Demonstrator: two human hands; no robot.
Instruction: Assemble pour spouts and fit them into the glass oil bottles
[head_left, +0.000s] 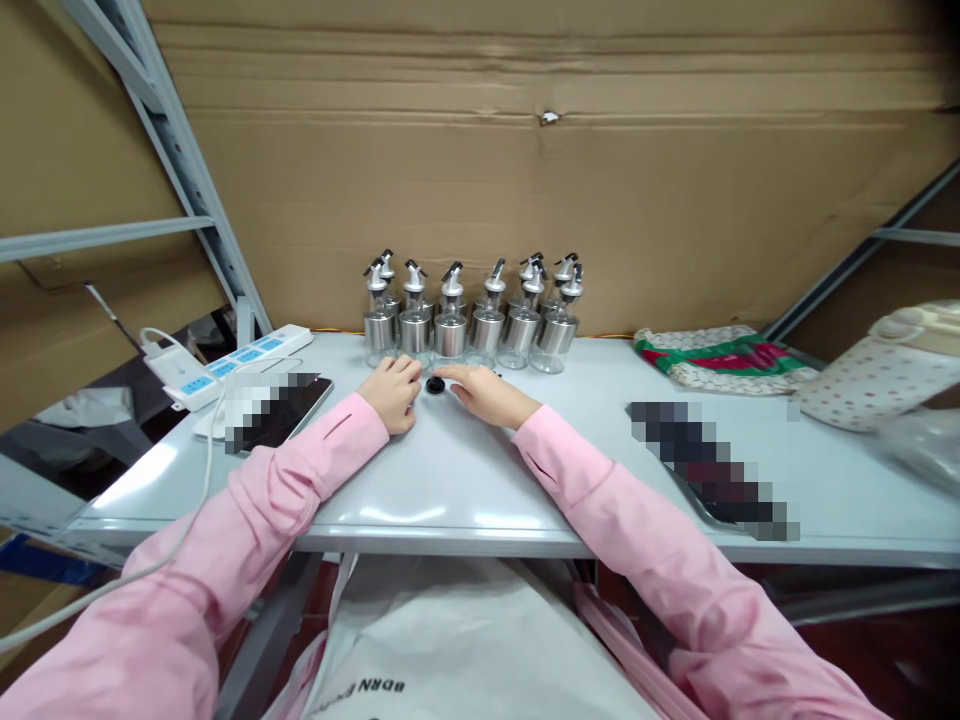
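Observation:
Several glass and steel bottles [450,335] with silver and black pour spouts stand in rows at the back of the white table [450,480]. In front of them lies a small round black part [435,385] on the tabletop. My left hand [396,393] rests on the table just left of this part, its fingers bent and together; whether anything is under them is hidden. From the right, my right hand [484,392] reaches to the black part, with its fingers extended and the fingertips at the part's edge.
At the left are a white power strip [247,362], a charging cable [202,500] and a phone [289,412]. A pixelated dark device [712,470], a patterned cloth [720,360] and a dotted white container [870,370] lie at the right. Cardboard [487,200] backs the table.

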